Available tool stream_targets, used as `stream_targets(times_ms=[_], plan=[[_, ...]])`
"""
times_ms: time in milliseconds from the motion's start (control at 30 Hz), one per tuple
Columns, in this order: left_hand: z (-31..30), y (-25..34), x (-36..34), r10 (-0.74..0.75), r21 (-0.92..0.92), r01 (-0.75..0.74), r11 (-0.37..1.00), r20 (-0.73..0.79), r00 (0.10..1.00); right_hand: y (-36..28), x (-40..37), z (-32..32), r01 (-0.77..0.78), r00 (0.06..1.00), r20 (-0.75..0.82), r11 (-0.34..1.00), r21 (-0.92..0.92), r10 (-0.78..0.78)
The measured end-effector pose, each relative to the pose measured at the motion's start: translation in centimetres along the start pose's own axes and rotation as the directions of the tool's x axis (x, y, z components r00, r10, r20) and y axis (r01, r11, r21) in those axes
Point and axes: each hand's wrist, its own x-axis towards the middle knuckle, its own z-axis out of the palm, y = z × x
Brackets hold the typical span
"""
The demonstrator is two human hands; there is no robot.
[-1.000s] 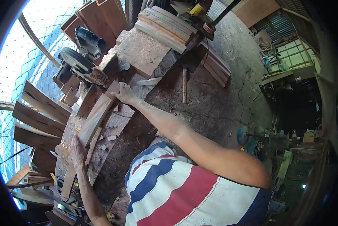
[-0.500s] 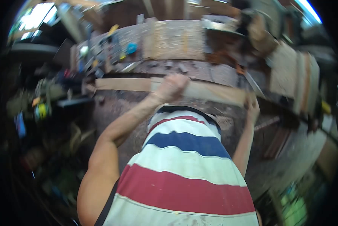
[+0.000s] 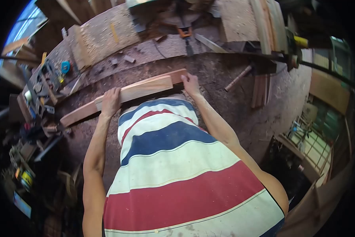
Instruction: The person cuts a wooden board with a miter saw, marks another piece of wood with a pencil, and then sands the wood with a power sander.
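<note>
Two wooden boards lie against each other in front of my body. The longer reddish board (image 3: 78, 114) sticks out at both ends past the shorter pale board (image 3: 146, 87). My left hand (image 3: 111, 100) is closed over the boards near the pale one's left end, its fingers across the top edge. At the right end of the longer board, my right hand (image 3: 190, 83) pinches it between thumb and fingers, just beyond the end of the pale board. The boards slope up to the right.
Behind the boards, a workbench (image 3: 146, 55) carries wood offcuts (image 3: 129, 59), a blue tape measure (image 3: 65, 66) and hand tools at left. A saw with an orange part (image 3: 184, 32) stands at the back. Thick planks (image 3: 240, 21) sit to its right. A stick (image 3: 238, 78) lies lower down.
My view has turned right, so the bench and boards appear farther left and tilted. Both hands stay on the boards. The picture is sharper now.
</note>
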Motion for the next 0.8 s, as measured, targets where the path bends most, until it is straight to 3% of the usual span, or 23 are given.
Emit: stream_targets(times_ms=[33, 100, 200, 300, 333, 400, 467, 800], plan=[[0.8, -0.5, -0.2, 0.021, 0.031, -0.019, 0.999, -0.045, 0.999, -0.4, -0.2, -0.1, -0.041, 0.999, -0.012, 0.999, 0.019, 0.041], [0.0, 0.8, 0.0, -0.019, 0.054, 0.019, 0.998, 0.004, 1.0, 0.2, 0.7, -0.7, -0.121, 0.981, 0.163, 0.986, 0.115, 0.102], [0.5, 3.5, 2.0, -0.014, 0.031, 0.013, 0.999, 0.03, 0.999, 1.1, 1.4, 0.5, -0.204, 0.964, 0.214, 0.955, 0.217, 0.158], [2.0, 5.7, 4.0, 0.009, 0.079, -0.011, 0.997, 0.035, 0.999, -5.9, 1.2, -6.0, -0.314, 0.894, 0.41, 0.906, 0.285, 0.181], [2.0, 6.3, 4.3, 0.004, 0.062, -0.008, 0.998, 0.069, 0.998, -5.3, 0.4, -4.8, -0.25, 0.936, 0.303, 0.945, 0.211, 0.18], [2.5, 7.0, 4.9, 0.068, 0.059, -0.068, 0.996, 0.005, 0.998, -3.9, -0.5, -3.9, -0.218, 0.948, 0.286, 0.94, 0.262, 0.14], [3.4, 6.8, 5.1, 0.113, 0.059, -0.111, 0.992, -0.034, 0.993, -2.6, -1.1, -3.7, -0.246, 0.939, 0.316, 0.904, 0.35, 0.134], [2.2, 8.1, 4.7, 0.049, 0.012, -0.049, 0.999, 0.042, 0.998, -5.5, -1.1, -5.6, -0.292, 0.924, 0.314, 0.932, 0.216, 0.217]])
